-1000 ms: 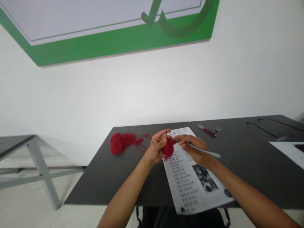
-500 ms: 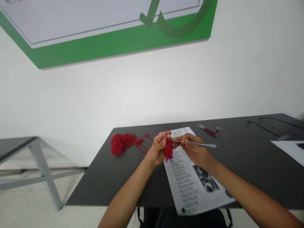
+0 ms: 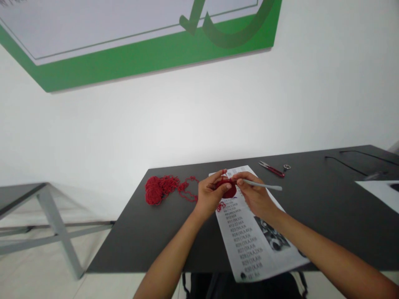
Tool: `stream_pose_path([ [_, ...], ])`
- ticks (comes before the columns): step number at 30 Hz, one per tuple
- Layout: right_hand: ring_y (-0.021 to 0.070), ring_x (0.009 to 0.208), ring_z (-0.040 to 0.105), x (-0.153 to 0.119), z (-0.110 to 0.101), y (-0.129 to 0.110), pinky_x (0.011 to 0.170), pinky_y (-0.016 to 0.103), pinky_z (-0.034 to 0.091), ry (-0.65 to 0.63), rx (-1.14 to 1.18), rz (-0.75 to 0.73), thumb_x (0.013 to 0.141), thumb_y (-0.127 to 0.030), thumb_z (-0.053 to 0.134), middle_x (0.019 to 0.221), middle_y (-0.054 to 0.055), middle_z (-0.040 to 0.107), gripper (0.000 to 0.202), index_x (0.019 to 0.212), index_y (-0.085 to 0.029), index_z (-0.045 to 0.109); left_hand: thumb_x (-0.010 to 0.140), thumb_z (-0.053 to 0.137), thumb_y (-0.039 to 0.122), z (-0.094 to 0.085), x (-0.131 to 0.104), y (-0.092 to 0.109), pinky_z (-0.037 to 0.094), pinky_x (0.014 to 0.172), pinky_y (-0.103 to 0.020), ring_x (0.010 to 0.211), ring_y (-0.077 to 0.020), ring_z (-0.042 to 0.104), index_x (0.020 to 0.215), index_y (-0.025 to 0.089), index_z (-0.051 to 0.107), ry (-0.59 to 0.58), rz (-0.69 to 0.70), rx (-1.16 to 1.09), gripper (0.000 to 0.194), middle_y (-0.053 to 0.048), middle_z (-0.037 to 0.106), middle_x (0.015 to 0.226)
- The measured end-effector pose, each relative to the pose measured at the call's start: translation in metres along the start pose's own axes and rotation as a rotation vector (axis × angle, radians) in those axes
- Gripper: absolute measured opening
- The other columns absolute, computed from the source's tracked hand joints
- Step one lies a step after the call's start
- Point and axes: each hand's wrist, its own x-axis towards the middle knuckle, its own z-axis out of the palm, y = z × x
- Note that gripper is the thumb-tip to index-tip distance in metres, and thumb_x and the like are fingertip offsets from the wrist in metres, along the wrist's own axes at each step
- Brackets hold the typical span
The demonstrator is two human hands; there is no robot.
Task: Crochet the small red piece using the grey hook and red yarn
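Note:
My left hand (image 3: 209, 194) is closed on a small red crocheted piece (image 3: 228, 190), thumb on its face, with yarn looped over the raised index finger. My right hand (image 3: 254, 196) pinches a crochet hook with a grey handle (image 3: 264, 185); the hook's tip meets the upper edge of the piece. A loose red yarn end hangs under the piece. From my left hand a strand runs left to a red yarn ball (image 3: 153, 191) with tangled yarn beside it.
Under my hands a printed sheet (image 3: 246, 245) lies on the dark table (image 3: 149, 241). Red thread snips (image 3: 272, 169) with a small ring lie behind to the right. Eyeglasses (image 3: 349, 164) and another paper (image 3: 378, 195) are at the far right.
The red piece has been tilted from upright, narrow edge showing, to a rounder face. Both hands have turned slightly, and the hook handle sits a little higher and further left.

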Motion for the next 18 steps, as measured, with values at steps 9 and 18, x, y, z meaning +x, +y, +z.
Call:
stream_pose_path([
  [9, 0.0214, 0.084, 0.074, -0.001, 0.000, -0.013, 0.076, 0.035, 0.061, 0.084, -0.261, -0.209, 0.089, -0.051, 0.071, 0.090, 0.004, 0.078, 0.027, 0.091, -0.025, 0.071, 0.060, 0.094, 0.030, 0.005, -0.002, 0.004, 0.056, 0.070, -0.027, 0.068, -0.0143, 0.068, 0.108, 0.018, 0.080, 0.041, 0.026, -0.022, 0.051, -0.003, 0.078, 0.080],
  [18, 0.0212, 0.084, 0.072, -0.002, 0.000, -0.021, 0.077, 0.034, 0.059, 0.083, -0.319, -0.288, 0.089, -0.054, 0.070, 0.088, 0.004, 0.076, 0.029, 0.087, -0.025, 0.071, 0.059, 0.094, 0.027, 0.006, -0.002, 0.006, 0.056, 0.068, -0.027, 0.068, -0.0141, 0.067, 0.105, 0.018, 0.080, 0.050, 0.039, -0.027, 0.049, -0.003, 0.077, 0.077],
])
